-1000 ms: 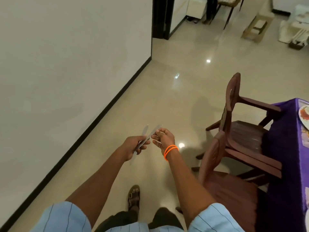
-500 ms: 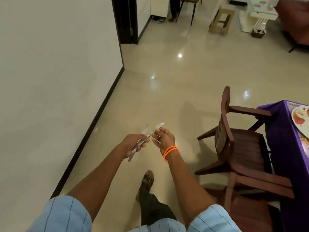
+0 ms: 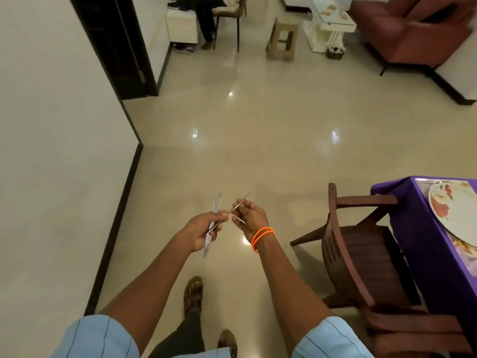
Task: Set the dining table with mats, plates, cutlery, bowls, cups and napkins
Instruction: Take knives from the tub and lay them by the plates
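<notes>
While we walk, left hand (image 3: 200,232) pinches a knife (image 3: 213,223) mid-handle, right hand (image 3: 251,219) pinches thin cutlery (image 3: 238,204); both closed, nearly touching. Light, stiff, slick steel, we judge: grip handles. Table (image 3: 426,228) at three o'clock.

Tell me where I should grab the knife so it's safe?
Hold the knife by its handle, the lower end sticking out below the left hand, coming from underneath. Its blade points up and away, so stay off that end.
</notes>
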